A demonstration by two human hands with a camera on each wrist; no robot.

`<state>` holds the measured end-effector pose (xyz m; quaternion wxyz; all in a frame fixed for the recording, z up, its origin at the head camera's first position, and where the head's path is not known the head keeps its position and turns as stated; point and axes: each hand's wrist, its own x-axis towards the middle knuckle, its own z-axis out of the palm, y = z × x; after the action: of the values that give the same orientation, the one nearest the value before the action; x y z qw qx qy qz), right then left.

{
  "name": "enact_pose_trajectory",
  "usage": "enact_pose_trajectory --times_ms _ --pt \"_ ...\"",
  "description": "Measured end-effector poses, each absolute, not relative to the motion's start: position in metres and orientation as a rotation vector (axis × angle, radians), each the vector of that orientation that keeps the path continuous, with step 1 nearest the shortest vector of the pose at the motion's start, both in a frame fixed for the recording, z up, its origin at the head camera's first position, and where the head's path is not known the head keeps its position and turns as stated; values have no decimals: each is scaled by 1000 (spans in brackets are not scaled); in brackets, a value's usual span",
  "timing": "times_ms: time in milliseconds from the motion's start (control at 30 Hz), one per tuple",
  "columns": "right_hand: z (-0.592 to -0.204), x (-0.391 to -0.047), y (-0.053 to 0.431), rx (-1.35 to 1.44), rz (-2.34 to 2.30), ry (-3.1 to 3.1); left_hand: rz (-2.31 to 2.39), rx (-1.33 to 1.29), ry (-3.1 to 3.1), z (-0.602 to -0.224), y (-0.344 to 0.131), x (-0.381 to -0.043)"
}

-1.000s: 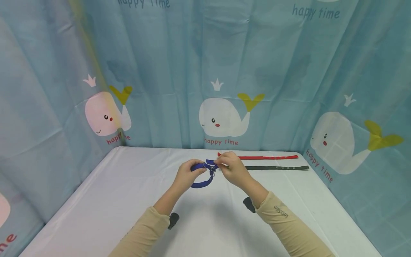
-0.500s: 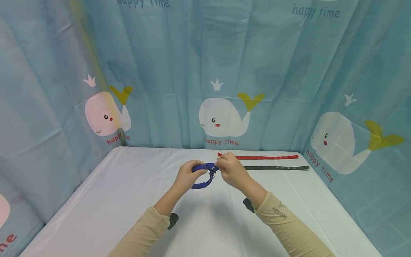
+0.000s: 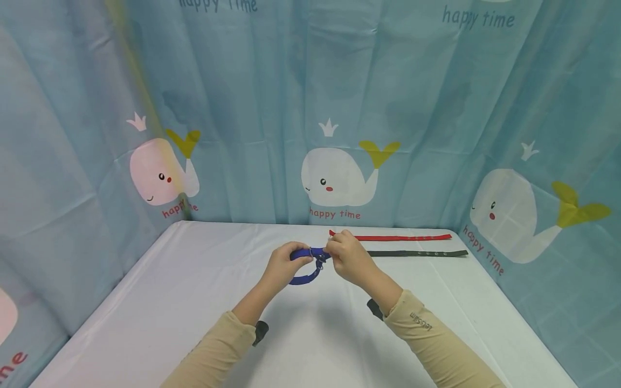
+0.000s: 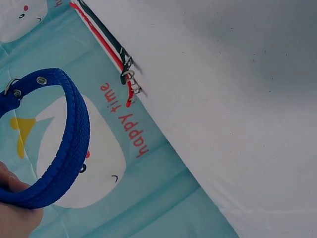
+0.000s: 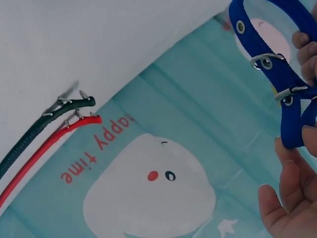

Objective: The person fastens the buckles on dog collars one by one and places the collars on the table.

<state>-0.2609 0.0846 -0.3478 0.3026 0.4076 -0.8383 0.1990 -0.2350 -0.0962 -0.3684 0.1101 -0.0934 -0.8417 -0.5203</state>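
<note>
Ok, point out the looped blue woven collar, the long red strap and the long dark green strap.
Looped blue woven collar (image 4: 78, 124): left wrist view, on the curved band.
Long red strap (image 3: 395, 238): head view, middle of its visible length.
Long dark green strap (image 3: 405, 253): head view, near its visible middle.

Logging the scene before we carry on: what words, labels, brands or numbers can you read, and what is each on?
"happy time": red, on the curtain, beneath the middle whale and right whale.
"happy time": dark, curtain top, twice, one cut by the frame.
"happy": red, beneath the left whale; second word broken by a fold.
Red letters, curtain's far left: cut off.
"LetsSlim", probably: right sleeve, small.
Blue collar, red strap, green strap: nothing readable.
</note>
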Motion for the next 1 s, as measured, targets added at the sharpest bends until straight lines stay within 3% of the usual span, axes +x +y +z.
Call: enact_pose_trajectory --times_ms 533,1000 --pt "-353 -263 83 1081 564 -2261 -1553 -229 -2500 -370 -98 -234" --pt "-364 -260 84 1023 875 -2358 -1599 -218 -2477 -376 -97 -233"
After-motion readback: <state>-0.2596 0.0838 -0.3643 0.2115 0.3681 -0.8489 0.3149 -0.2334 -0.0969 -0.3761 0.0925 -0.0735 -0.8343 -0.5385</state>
